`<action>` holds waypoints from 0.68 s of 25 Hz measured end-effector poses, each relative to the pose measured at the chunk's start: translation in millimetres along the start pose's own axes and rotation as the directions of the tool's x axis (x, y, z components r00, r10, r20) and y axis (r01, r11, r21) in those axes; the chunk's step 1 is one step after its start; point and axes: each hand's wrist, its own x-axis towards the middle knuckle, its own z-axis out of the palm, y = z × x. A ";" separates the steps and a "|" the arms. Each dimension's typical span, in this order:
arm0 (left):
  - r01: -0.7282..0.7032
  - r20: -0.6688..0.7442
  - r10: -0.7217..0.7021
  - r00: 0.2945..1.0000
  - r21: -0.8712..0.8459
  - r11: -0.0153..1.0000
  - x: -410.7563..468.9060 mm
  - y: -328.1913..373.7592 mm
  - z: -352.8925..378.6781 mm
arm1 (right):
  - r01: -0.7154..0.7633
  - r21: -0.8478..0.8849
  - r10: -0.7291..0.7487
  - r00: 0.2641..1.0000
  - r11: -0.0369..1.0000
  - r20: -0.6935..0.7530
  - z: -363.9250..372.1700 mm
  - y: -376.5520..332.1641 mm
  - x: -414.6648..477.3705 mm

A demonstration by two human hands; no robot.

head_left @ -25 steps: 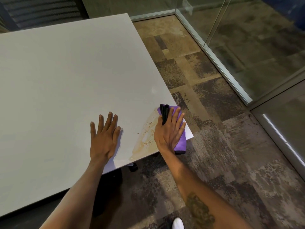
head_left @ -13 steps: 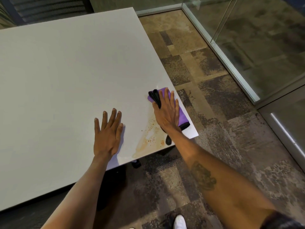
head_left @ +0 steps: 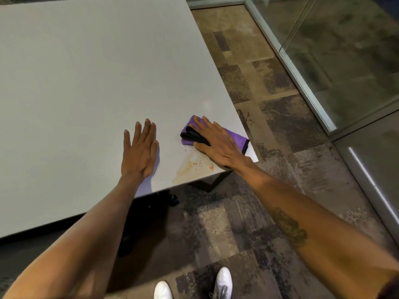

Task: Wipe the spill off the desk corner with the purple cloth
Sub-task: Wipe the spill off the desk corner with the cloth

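Patchy carpet surrounds the white desk [head_left: 86,83]. Left of the spill [head_left: 192,167], the left hand [head_left: 139,152] lies flat, fingers spread, grasping nothing. Just beyond the spill, the right hand [head_left: 216,143] presses the purple cloth [head_left: 233,135] flat, its long axis running toward the corner; a second ago it sat nearer that corner.

The right hand [head_left: 218,145] hides most of the purple cloth [head_left: 234,136].
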 end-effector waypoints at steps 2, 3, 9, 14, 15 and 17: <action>-0.009 0.005 0.009 1.000 -0.014 1.000 -2.0 -0.1 0.1 | -0.023 -0.022 0.022 0.999 0.999 -0.042 10.5 -10.3 -12.5; -0.013 0.010 0.014 1.000 -0.026 1.000 -1.6 0.0 -0.8 | -0.065 -0.031 0.063 0.996 0.997 -0.070 17.8 -17.8 -17.5; -0.037 0.065 0.042 0.997 -0.075 0.997 -11.6 -8.9 -11.1 | -0.514 0.093 0.517 0.804 0.853 -0.294 68.3 -88.9 -9.4; 0.089 -0.001 -0.089 0.996 0.049 0.995 -23.2 -13.2 -6.3 | -0.524 0.079 0.521 0.797 0.848 -0.306 65.9 -87.7 8.0; 0.164 -0.024 -0.163 0.986 0.053 0.985 -24.3 -10.8 -5.2 | -0.497 0.085 0.498 0.816 0.864 -0.294 63.4 -84.6 12.4; 0.283 -0.051 -0.281 0.958 0.026 0.959 -27.3 -9.3 -4.7 | -0.420 0.108 0.434 0.862 0.901 -0.261 57.4 -79.4 23.9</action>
